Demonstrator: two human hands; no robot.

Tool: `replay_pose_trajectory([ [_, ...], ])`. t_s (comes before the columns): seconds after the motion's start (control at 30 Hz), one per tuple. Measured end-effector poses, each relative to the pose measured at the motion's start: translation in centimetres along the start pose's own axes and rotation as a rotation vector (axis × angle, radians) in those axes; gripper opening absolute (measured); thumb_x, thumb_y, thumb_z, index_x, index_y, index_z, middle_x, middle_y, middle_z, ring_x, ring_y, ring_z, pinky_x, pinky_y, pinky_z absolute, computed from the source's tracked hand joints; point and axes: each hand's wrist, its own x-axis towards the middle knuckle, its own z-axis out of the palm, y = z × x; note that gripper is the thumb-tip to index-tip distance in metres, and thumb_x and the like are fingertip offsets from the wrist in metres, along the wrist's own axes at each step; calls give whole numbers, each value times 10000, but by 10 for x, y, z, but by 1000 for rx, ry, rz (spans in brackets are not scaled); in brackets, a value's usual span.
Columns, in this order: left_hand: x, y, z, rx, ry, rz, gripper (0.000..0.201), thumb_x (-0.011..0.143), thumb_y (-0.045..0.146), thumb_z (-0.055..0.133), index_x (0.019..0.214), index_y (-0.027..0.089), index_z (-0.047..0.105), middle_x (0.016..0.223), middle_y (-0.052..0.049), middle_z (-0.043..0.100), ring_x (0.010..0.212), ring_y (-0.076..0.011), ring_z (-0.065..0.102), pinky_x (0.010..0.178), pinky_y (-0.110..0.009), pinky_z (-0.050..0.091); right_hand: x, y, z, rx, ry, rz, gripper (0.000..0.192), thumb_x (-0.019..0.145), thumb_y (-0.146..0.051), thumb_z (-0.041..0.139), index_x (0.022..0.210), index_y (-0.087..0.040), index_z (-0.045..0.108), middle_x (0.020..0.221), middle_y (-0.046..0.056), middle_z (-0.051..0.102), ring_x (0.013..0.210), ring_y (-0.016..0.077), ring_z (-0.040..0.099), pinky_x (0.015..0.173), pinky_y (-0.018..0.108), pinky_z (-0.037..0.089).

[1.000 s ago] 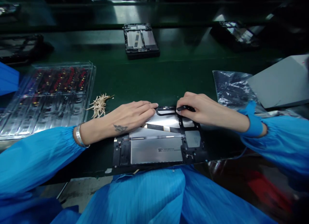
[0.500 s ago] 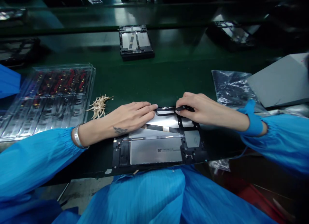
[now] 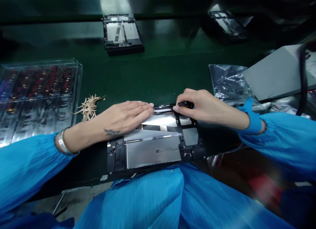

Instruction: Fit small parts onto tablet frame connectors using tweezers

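Observation:
An opened tablet (image 3: 154, 153) lies at the bench's near edge, its inside up, showing silver battery panels and a black frame. My left hand (image 3: 125, 115) rests flat across its upper left part, fingers stretched out and fingertips at the far edge. My right hand (image 3: 195, 105) is closed in a pinch at the far right edge of the tablet. Between its fingers is a black strip-like piece (image 3: 186, 104), whose exact kind I cannot make out. A thin dark band runs along the far edge between both hands.
Left of my arm are a clear plastic tray (image 3: 39, 100) of small red and dark parts and a pile of tan paper strips (image 3: 89, 107). Another opened device (image 3: 122, 34) sits further back. At right are a plastic bag (image 3: 228, 82) and a grey box (image 3: 274, 74).
The view has shifted slightly. The black loop at the far edge now lies flatter along the tablet, between my hands. My left hand stays flat and my right hand keeps its pinch.

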Motion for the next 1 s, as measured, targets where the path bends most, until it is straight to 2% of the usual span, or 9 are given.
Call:
replay_pose_trajectory([
  [0.13, -4, -3, 2, -49, -38, -5, 391, 1058, 198, 387, 1406, 82, 524, 1455, -173, 570, 1324, -281, 583, 1080, -387, 524, 0, -5, 2, -73, -26, 3, 208, 928, -313, 559, 867, -156, 680, 817, 62, 584, 719, 153, 520, 612, 280, 318],
  [0.4, -8, -1, 11, -49, 69, 5, 429, 1055, 183, 382, 1464, 110, 488, 1464, -185, 557, 1354, -288, 559, 1099, -443, 528, 2, -11, 1, -109, -70, 12, 170, 913, -249, 542, 829, -150, 653, 774, 71, 582, 797, 188, 519, 618, 289, 290],
  [0.67, -8, 0, 9, -35, 53, 20, 429, 1044, 151, 396, 1460, 110, 491, 1471, -198, 545, 1358, -309, 555, 1095, -464, 533, 2, -10, 2, -123, -70, 1, 167, 909, -247, 532, 832, -150, 644, 788, 72, 564, 786, 181, 508, 617, 287, 291],
  [1.0, 7, 5, -4, 194, -14, 111, 391, 1022, 104, 390, 1385, 39, 520, 1325, -252, 621, 1185, -341, 648, 907, -429, 594, 4, -10, 6, -142, -51, 0, 156, 900, -231, 536, 813, -151, 638, 769, 66, 554, 756, 169, 494, 595, 281, 275],
])
